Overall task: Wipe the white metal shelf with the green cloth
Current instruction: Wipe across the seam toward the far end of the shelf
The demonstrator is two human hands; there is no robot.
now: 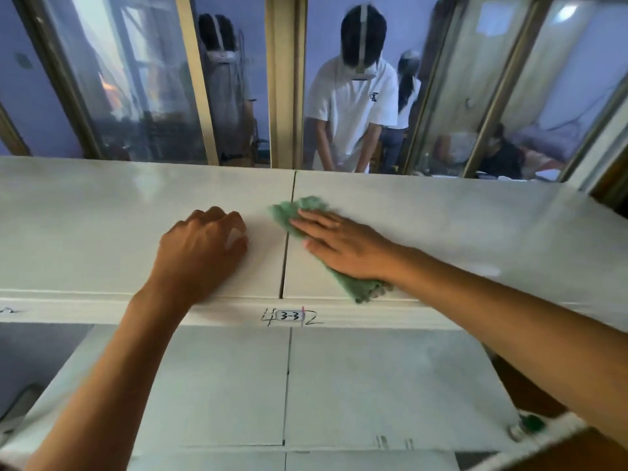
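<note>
Shelf (441, 226) tops, white and glossy, ran across the middle of the view, split by a dark seam (287, 253) between two panels. The cloth (307, 209), green, lay on the right panel just beside that seam, its far corner reaching onto the seam line and its near end at the shelf's front edge. The right hand (343, 248) lay flat on the cloth, palm down, fingers (314, 220) straight and together, pressing it to the shelf rather than gripping it; cloth showed past the fingertips and behind the wrist. The left hand (200, 249) rested on the left panel near the seam, well apart from the cloth, its fingers curled loosely under, knuckles up, holding nothing that could be seen. A label (289, 315) reading 3-3 sat on the front lip below the seam, with handwritten marks on either side. A lower shelf (373, 385) showed beneath the arms, also seamed down the middle, and a small green item (530, 423), too blurred to identify, stood at its right corner. Behind the shelf, glass panes (142, 79) in pale frames showed a person in a white shirt (356, 107) bending forward
</note>
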